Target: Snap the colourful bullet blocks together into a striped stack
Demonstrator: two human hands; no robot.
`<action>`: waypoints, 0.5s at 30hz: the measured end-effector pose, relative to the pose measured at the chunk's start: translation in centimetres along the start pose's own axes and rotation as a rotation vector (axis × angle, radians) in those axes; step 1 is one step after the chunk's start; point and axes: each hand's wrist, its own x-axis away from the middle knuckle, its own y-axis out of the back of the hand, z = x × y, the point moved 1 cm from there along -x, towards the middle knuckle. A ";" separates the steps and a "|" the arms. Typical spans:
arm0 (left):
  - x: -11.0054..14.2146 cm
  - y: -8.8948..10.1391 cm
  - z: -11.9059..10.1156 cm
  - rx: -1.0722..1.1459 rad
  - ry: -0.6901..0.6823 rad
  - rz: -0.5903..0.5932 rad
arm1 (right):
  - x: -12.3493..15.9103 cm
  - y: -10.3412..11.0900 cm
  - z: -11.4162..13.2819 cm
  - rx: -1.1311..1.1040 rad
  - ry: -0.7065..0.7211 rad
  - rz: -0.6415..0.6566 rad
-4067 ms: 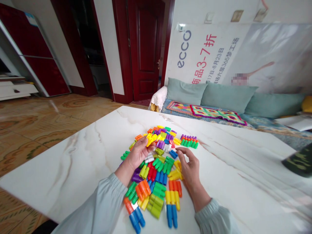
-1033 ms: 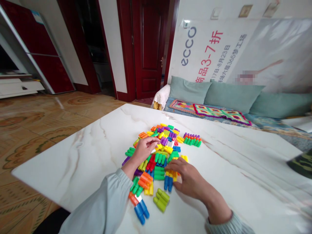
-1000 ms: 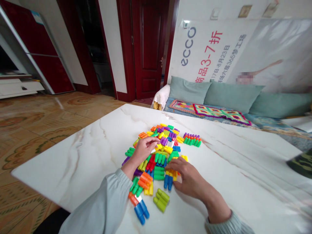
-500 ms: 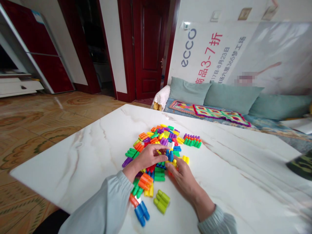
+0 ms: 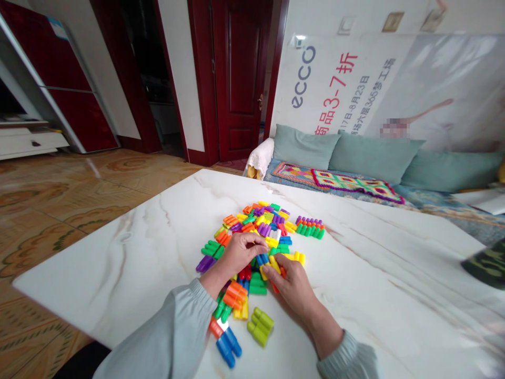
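Note:
Over a heap of colourful plastic building blocks [image 5: 252, 227], my two hands meet. My left hand [image 5: 240, 252] pinches a blue block [image 5: 262, 259] with thumb and fingertips. Held between the thumb and fingers of my right hand [image 5: 294, 284] is a yellow block [image 5: 273, 262], which touches the blue one; I cannot tell whether they are fully joined. An orange piece [image 5: 282, 271] shows beside the right fingers, partly hidden. Below the hands lie green blocks [image 5: 258, 283], an orange block [image 5: 235, 295] and a lime block [image 5: 261, 326].
The blocks lie on a white marbled table [image 5: 158, 252]. A joined row of purple, orange and green blocks [image 5: 310, 228] sits right of the heap. Nearest me is a blue block joined to an orange one [image 5: 228, 347]. A camouflage-patterned item [image 5: 487, 265] stands at the right edge.
The blue block, upright before, has tilted and come down to the left against the yellow block. My left fingers have closed in around it, and my right fingers have shifted slightly left.

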 end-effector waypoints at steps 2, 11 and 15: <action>0.1 0.0 0.0 -0.008 -0.006 0.004 | 0.0 -0.1 0.0 -0.023 -0.001 -0.017; 0.6 0.1 -1.2 -0.153 -0.002 0.175 | 0.2 -0.5 0.4 -0.190 -0.002 -0.039; 0.8 -0.3 -1.5 -0.192 -0.010 0.178 | 0.1 -0.1 0.6 -0.197 -0.001 -0.009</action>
